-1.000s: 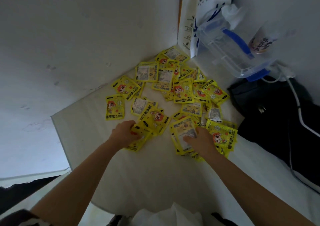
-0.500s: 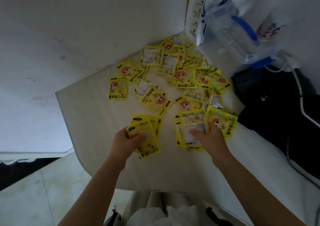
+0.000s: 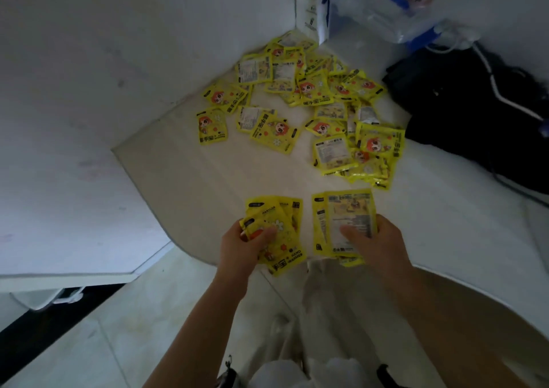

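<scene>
- Clear plastic container point(image 3: 383, 10) with blue clips, far right, against the wall.
- White paper bag point(image 3: 312, 7) just left of it, in the far corner.
- Black bag point(image 3: 463, 105) on the right, with a white cable point(image 3: 514, 100) lying across it.
- Tiled floor point(image 3: 89, 343), near left.

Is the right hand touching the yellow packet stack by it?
Touching. Head view: the right hand grips the yellow packet stack, thumb across its top face, fingers round its right edge.

Glossy yellow foil packets point(image 3: 274, 132) lie on a matt pale tabletop point(image 3: 184, 174).
</scene>
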### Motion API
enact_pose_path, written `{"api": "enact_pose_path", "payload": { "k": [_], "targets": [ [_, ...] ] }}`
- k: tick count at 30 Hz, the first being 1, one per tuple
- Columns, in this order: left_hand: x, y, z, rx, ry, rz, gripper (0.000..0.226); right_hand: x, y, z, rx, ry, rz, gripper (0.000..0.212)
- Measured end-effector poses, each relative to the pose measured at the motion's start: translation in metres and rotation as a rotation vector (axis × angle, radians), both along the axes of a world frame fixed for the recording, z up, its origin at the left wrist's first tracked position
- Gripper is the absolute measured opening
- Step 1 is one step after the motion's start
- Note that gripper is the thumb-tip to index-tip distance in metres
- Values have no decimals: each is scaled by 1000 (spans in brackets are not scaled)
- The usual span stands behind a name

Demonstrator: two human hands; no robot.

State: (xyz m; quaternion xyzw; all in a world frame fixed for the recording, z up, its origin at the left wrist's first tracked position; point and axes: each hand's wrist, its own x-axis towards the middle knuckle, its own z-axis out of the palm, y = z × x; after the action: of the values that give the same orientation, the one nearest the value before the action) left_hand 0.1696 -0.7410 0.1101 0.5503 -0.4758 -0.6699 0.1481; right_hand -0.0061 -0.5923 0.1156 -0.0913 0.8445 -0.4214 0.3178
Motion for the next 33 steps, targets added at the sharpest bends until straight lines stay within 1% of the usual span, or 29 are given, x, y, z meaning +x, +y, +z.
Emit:
{"api": "enact_pose_path", "payload": {
  "k": [5, 10, 11, 14, 19, 23, 27, 33],
  "targets": [
    [43, 39, 1, 15, 8, -81, 25, 64, 46, 2, -49, -35, -155, 42],
    [72, 81, 5, -11, -13, -165, 26, 113, 108, 10, -71, -78, -262, 25],
    [74, 89, 7, -20, -8, -180, 27, 118, 120, 11, -68, -81, -275, 24],
    [76, 113, 11, -54, 9, -236, 33, 131, 155, 13, -67, -72, -319, 24],
    [73, 166, 4, -81, -37, -356, 44, 146, 219, 11, -94, -88, -407, 24],
    [68, 223, 0, -76, -68, -416, 39, 155, 279, 4, -82, -95, -468, 24],
    [69, 289, -6, -72, -90, -452, 29, 161, 345, 2, -91, -92, -503, 24],
    [69, 389, -13, -44, -111, -463, 30, 170, 445, 1, -96, -94, -544, 25]
  ]
}}
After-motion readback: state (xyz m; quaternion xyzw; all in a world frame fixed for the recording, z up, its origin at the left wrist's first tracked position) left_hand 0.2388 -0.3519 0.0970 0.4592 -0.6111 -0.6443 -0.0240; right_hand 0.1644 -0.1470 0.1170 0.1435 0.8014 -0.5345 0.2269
